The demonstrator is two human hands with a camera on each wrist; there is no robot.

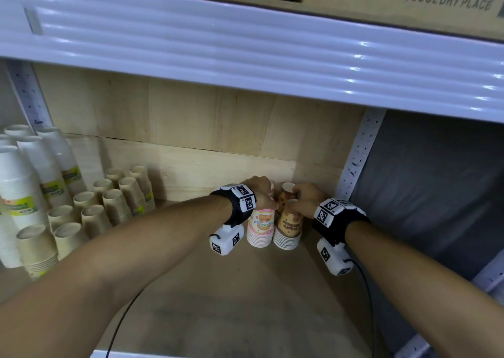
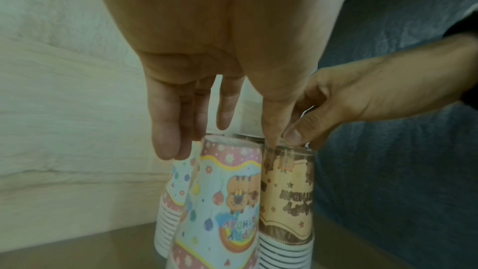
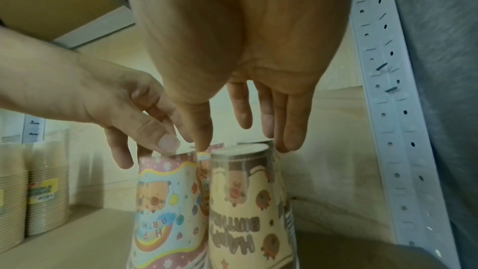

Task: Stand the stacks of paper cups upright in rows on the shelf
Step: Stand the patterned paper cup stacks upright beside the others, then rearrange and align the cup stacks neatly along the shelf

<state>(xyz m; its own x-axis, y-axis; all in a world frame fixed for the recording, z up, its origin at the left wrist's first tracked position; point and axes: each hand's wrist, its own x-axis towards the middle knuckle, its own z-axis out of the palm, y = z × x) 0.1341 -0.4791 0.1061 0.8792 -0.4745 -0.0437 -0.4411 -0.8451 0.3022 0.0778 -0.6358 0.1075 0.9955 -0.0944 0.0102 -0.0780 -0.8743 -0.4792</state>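
Note:
Two wrapped stacks of birthday paper cups stand rim-down, side by side, near the right back corner of the wooden shelf (image 1: pixel 218 289). My left hand (image 1: pixel 268 202) pinches the top of the pink stack (image 1: pixel 260 228) between thumb and fingers; the left wrist view shows the hand (image 2: pixel 220 148) straddling that stack (image 2: pixel 227 201). My right hand (image 1: pixel 296 202) pinches the top of the brown stack (image 1: pixel 289 227) the same way; in the right wrist view it (image 3: pixel 244 147) spans this stack (image 3: pixel 245 212). Another brown stack (image 1: pixel 287 191) and a pastel one (image 2: pixel 175 191) stand just behind.
Rows of kraft cup stacks (image 1: pixel 109 202) and taller white stacks (image 1: pixel 27 180) fill the shelf's left side. A perforated metal post (image 1: pixel 357 153) stands close right of the brown stack, grey cloth (image 1: pixel 436 180) beyond it. The upper shelf's white edge (image 1: pixel 245 58) hangs overhead.

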